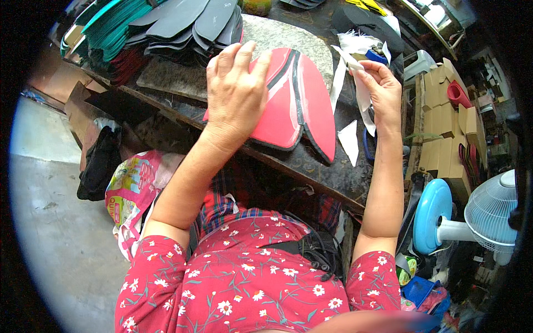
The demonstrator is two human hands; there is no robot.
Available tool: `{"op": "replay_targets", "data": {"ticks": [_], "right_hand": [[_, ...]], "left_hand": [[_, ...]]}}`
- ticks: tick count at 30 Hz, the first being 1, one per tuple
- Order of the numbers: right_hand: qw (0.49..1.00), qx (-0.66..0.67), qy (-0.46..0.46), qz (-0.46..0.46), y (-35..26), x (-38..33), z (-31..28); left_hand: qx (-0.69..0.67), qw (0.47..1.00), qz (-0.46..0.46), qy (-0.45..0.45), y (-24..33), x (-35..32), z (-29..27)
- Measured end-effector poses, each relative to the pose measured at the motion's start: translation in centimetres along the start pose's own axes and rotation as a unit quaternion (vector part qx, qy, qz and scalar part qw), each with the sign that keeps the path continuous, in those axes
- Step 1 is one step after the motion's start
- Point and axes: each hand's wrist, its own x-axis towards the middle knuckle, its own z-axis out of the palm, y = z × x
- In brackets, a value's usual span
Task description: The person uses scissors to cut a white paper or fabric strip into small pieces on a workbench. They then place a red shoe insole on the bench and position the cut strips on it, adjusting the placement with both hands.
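Note:
My left hand point(236, 91) lies with fingers stretched out over the left side of red sole-shaped sheets point(281, 114) with dark edges. Black bands and a whitish, shiny film run along the sheets' borders where they overlap. They rest partly on a grey stone slab point(305, 38) and reach past its near edge. To the right, my right hand point(383, 91) pinches a thin white strip point(363, 102) between thumb and fingers, raised above the bench. One end of the strip hangs down below the hand. A white triangular scrap point(348, 143) lies on the dark bench point(327, 176) between the sheets and my right forearm.
Stacks of grey sole-shaped sheets point(214, 25) and teal sheets point(114, 33) stand at the back left. More white scraps point(358, 41) lie at the back right. Cardboard boxes point(438, 119) and a white fan point(491, 213) with a blue base point(432, 216) are on the right.

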Motion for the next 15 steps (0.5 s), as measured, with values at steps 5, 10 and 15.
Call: {"op": "replay_targets", "data": {"ticks": [5,10,15], "right_hand": [[0.992,0.041,-0.119,-0.03,-1.3,-1.3,1.2],[0.979,-0.021,-0.201,-0.012,-1.5,-1.7,2.3],[0.969,-0.059,-0.239,0.025,-1.3,-1.2,1.7]], "left_hand": [[-0.388,0.907,-0.108,-0.125,3.4,0.4,0.5],[-0.704,0.609,-0.329,-0.158,3.9,1.7,3.3],[-0.753,0.541,-0.36,-0.105,3.7,1.0,4.4]]}}
